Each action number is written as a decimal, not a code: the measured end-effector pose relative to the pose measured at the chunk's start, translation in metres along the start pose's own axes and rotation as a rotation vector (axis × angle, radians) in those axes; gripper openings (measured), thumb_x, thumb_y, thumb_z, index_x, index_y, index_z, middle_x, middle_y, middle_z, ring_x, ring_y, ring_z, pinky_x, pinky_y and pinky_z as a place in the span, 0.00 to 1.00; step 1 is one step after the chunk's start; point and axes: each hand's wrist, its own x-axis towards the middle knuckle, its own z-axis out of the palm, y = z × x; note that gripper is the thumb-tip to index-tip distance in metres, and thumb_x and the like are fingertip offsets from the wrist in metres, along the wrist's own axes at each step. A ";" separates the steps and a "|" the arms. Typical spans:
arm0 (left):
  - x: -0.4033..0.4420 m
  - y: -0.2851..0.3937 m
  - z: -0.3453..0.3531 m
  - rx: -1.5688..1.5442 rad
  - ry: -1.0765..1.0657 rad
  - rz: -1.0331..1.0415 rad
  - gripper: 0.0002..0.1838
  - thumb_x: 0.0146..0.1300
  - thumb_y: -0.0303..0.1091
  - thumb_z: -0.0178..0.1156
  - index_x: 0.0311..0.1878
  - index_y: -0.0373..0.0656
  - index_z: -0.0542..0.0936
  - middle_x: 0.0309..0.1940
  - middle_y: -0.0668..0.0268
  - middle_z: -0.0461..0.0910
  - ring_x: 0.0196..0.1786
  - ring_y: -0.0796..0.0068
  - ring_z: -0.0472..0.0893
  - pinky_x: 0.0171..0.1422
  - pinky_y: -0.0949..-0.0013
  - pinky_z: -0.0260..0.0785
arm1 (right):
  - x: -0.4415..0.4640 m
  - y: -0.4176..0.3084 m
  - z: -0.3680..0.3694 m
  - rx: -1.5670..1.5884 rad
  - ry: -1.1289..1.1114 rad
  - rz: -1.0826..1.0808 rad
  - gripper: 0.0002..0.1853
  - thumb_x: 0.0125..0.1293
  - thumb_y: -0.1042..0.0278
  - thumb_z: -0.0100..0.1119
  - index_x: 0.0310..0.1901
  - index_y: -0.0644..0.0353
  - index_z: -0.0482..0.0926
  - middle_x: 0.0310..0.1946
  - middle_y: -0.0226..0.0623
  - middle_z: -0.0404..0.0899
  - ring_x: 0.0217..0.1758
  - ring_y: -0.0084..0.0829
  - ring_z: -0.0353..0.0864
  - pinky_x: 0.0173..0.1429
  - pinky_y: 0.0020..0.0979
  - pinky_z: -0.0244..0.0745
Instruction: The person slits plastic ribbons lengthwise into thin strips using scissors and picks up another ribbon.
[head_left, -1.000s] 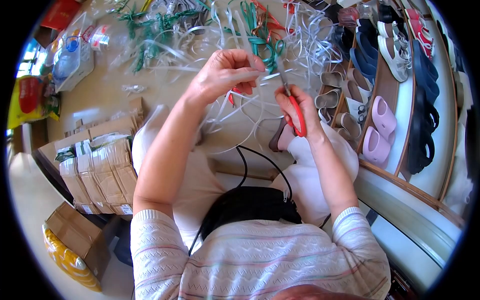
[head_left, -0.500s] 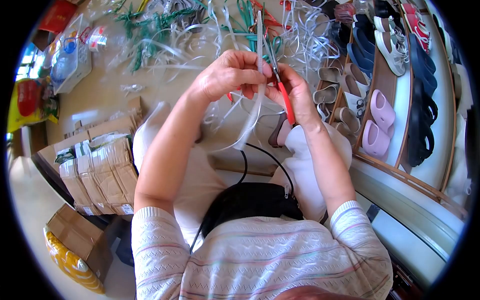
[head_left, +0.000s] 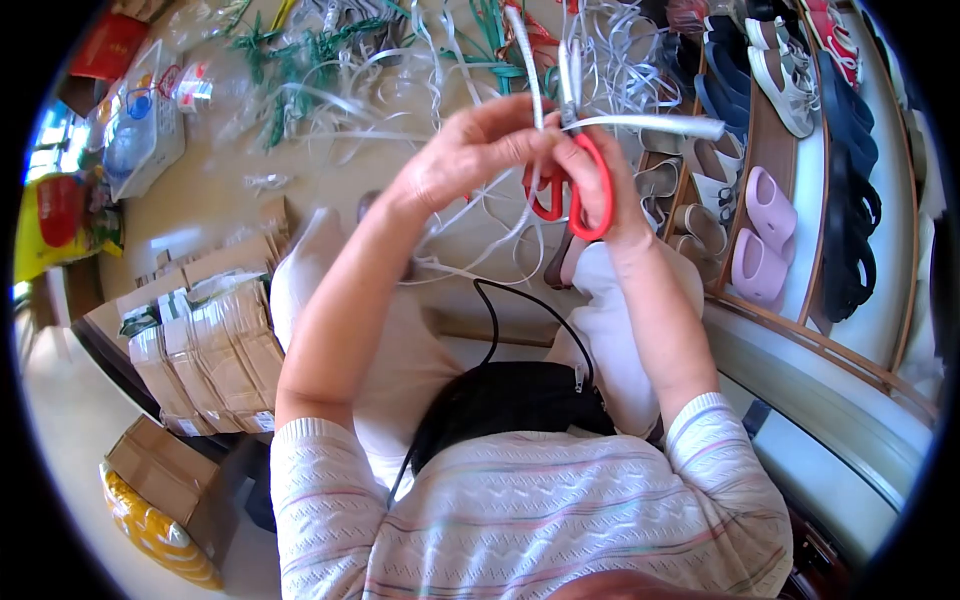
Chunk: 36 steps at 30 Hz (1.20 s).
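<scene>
Red-handled scissors (head_left: 569, 113), tangled strips (head_left: 625, 60) beyond, shoe rack (head_left: 767, 130)

1. The scissors (head_left: 569, 112) are sitting in the right grip (head_left: 612, 170), just right of the left grip (head_left: 485, 150), which is holding a strap (head_left: 524, 52).
2. Farther off, a strap heap (head_left: 625, 75) is lying on the floor (head_left: 225, 215).
3. At far left, a bottle (head_left: 212, 88) is lying just right of a container (head_left: 150, 155).
4. Cartons (head_left: 208, 350) are standing at left; nearer, a box (head_left: 165, 462) is standing beside a packet (head_left: 160, 528).
5. A pouch (head_left: 510, 405) is resting near, against the person (head_left: 570, 510).
6. At right, a rack (head_left: 770, 317) is holding clogs (head_left: 758, 265) near and sneakers (head_left: 780, 90) farther.
</scene>
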 end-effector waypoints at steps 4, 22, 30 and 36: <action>0.008 -0.042 0.011 0.025 -0.331 -0.164 0.17 0.63 0.38 0.53 0.48 0.35 0.70 0.28 0.65 0.76 0.29 0.79 0.75 0.37 0.76 0.68 | 0.000 -0.012 -0.021 0.100 0.101 0.228 0.16 0.62 0.54 0.52 0.29 0.60 0.71 0.19 0.33 0.74 0.20 0.21 0.73 0.23 0.20 0.67; 0.002 -0.126 0.001 1.139 -0.553 -0.516 0.24 0.52 0.36 0.56 0.53 0.40 0.70 0.42 0.51 0.76 0.48 0.55 0.74 0.55 0.60 0.64 | -0.014 0.003 -0.123 0.422 0.381 0.018 0.14 0.62 0.67 0.52 0.49 0.62 0.70 0.24 0.34 0.74 0.26 0.28 0.77 0.26 0.25 0.70; 0.037 -0.170 -0.028 0.994 -0.286 -0.368 0.26 0.42 0.27 0.55 0.51 0.44 0.74 0.49 0.54 0.73 0.52 0.58 0.72 0.57 0.63 0.64 | -0.028 -0.001 -0.104 0.100 0.325 0.054 0.21 0.58 0.63 0.60 0.47 0.65 0.66 0.26 0.35 0.76 0.28 0.25 0.78 0.31 0.19 0.68; 0.116 -0.241 -0.053 1.258 -0.029 -0.544 0.18 0.47 0.28 0.53 0.44 0.48 0.79 0.43 0.56 0.77 0.50 0.59 0.74 0.55 0.64 0.65 | -0.034 -0.006 -0.124 0.086 0.388 0.134 0.17 0.59 0.68 0.58 0.46 0.66 0.69 0.28 0.36 0.77 0.29 0.24 0.78 0.30 0.19 0.68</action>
